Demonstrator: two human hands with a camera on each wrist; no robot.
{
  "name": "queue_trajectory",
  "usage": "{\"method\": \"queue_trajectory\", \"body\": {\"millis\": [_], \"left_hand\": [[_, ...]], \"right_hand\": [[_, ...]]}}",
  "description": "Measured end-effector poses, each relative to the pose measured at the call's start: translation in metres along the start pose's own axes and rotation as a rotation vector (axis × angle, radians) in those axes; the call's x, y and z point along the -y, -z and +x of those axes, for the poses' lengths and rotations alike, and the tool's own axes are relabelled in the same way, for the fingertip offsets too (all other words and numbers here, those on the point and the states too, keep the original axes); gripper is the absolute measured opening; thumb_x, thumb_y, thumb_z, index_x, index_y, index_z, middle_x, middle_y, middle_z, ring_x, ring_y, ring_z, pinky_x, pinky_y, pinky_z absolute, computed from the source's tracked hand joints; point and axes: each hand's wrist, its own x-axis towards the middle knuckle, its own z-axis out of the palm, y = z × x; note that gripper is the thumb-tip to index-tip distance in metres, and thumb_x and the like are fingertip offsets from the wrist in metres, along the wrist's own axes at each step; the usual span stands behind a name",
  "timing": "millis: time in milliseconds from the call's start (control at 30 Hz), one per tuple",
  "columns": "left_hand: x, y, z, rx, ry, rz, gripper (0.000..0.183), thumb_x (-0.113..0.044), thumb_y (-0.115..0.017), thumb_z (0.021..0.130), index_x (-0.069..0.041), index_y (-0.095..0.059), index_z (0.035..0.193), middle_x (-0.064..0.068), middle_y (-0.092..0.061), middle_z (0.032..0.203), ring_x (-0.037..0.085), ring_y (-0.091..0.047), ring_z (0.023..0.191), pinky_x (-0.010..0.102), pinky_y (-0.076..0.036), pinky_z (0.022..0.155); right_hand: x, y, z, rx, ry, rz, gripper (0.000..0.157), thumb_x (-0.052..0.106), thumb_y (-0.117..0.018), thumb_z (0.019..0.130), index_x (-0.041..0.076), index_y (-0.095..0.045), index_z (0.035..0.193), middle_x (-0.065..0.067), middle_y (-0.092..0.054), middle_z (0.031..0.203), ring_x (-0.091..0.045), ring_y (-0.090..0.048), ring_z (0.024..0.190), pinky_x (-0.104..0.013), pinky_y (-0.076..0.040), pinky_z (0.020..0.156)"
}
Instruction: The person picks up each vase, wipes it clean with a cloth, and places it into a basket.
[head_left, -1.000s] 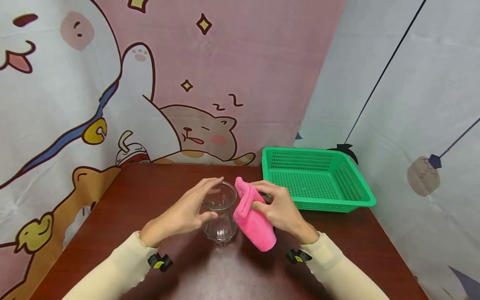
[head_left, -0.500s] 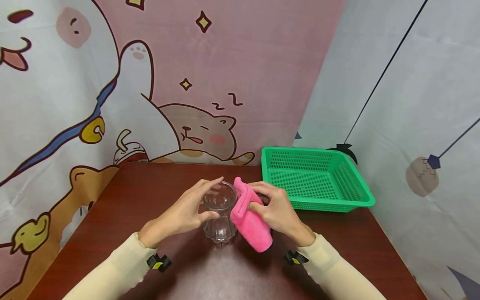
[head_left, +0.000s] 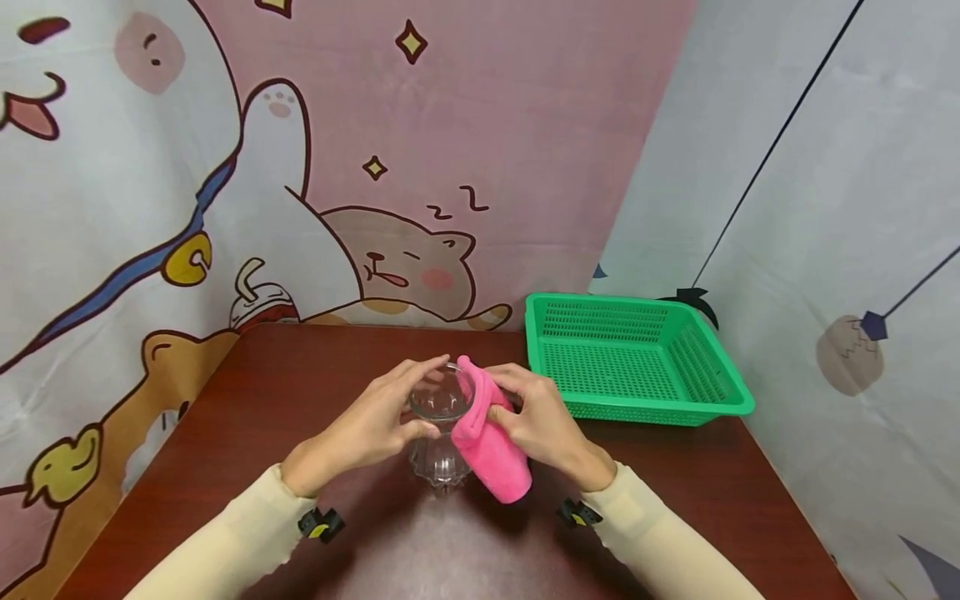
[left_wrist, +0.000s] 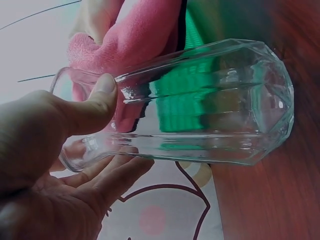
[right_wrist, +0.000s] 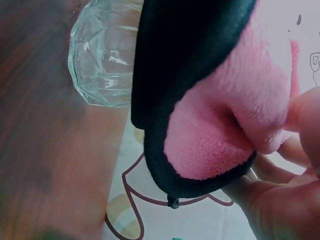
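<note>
A clear glass vase (head_left: 439, 461) with a flared rim and a faceted body stands upright in the head view. My left hand (head_left: 371, 421) holds it round the neck from the left, thumb on the near side, fingers on the far side. Whether its base touches the table cannot be told. A folded pink cloth (head_left: 495, 458) hangs from my right hand (head_left: 546, 423), pinched between thumb and fingers. Its upper fold lies against the right of the vase's rim. In the right wrist view, the cloth (right_wrist: 205, 140) shows a black border and covers much of the vase (right_wrist: 107, 55).
A green perforated plastic basket (head_left: 660, 407) sits at the back right of the dark red-brown table (head_left: 300, 367). Behind the table hangs a curtain (head_left: 525, 150) printed with cartoon animals.
My right hand has moved left with the cloth, bringing it from beside the vase to its rim. My left hand keeps its grip on the vase, nearly still.
</note>
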Motion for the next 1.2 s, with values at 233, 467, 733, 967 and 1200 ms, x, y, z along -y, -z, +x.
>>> {"method": "queue_trajectory", "body": {"millis": [233,467,733,967,1200], "left_hand": [[-0.001,-0.001,0.002,0.001,0.005,0.015,0.101,-0.002,-0.099,0.089,-0.010,-0.047,0.176,0.017,-0.071,0.148,0.037,-0.079,0.135,0.035,-0.071,0.096],[-0.001,-0.001,0.002,-0.009,-0.008,0.051,0.101,-0.007,-0.100,0.090,-0.010,-0.047,0.175,0.015,-0.073,0.146,0.033,-0.080,0.133,0.032,-0.071,0.093],[-0.001,-0.002,0.001,-0.007,-0.019,0.062,0.100,-0.007,-0.099,0.091,-0.009,-0.046,0.176,0.017,-0.074,0.146,0.035,-0.080,0.132,0.031,-0.070,0.090],[-0.003,-0.002,0.002,-0.002,0.006,0.043,0.102,-0.006,-0.099,0.091,-0.010,-0.045,0.177,0.018,-0.073,0.147,0.036,-0.080,0.133,0.037,-0.072,0.094],[-0.002,-0.004,0.001,-0.013,0.001,0.065,0.102,-0.007,-0.099,0.091,-0.011,-0.045,0.177,0.015,-0.073,0.146,0.036,-0.081,0.132,0.035,-0.072,0.093]], "right_hand": [[-0.001,-0.001,0.002,0.043,0.061,-0.068,0.038,-0.003,-0.087,0.098,0.010,-0.087,0.135,-0.011,-0.083,0.136,-0.024,-0.081,0.115,-0.029,-0.065,0.085],[0.000,-0.005,0.001,0.114,0.103,-0.186,0.034,-0.001,-0.086,0.098,0.006,-0.088,0.131,-0.011,-0.083,0.136,-0.024,-0.083,0.119,-0.042,-0.069,0.100],[-0.003,-0.007,-0.003,0.161,0.153,-0.258,0.027,0.001,-0.088,0.099,0.004,-0.088,0.125,-0.014,-0.083,0.133,-0.027,-0.083,0.119,-0.046,-0.069,0.104],[-0.012,-0.011,-0.006,0.212,0.118,-0.238,0.021,-0.002,-0.086,0.100,0.005,-0.090,0.119,-0.016,-0.083,0.130,-0.029,-0.083,0.123,-0.046,-0.069,0.108],[-0.023,-0.015,-0.008,0.266,0.115,-0.243,0.021,-0.004,-0.084,0.099,0.007,-0.090,0.115,-0.016,-0.085,0.126,-0.030,-0.082,0.124,-0.046,-0.069,0.107]]}}
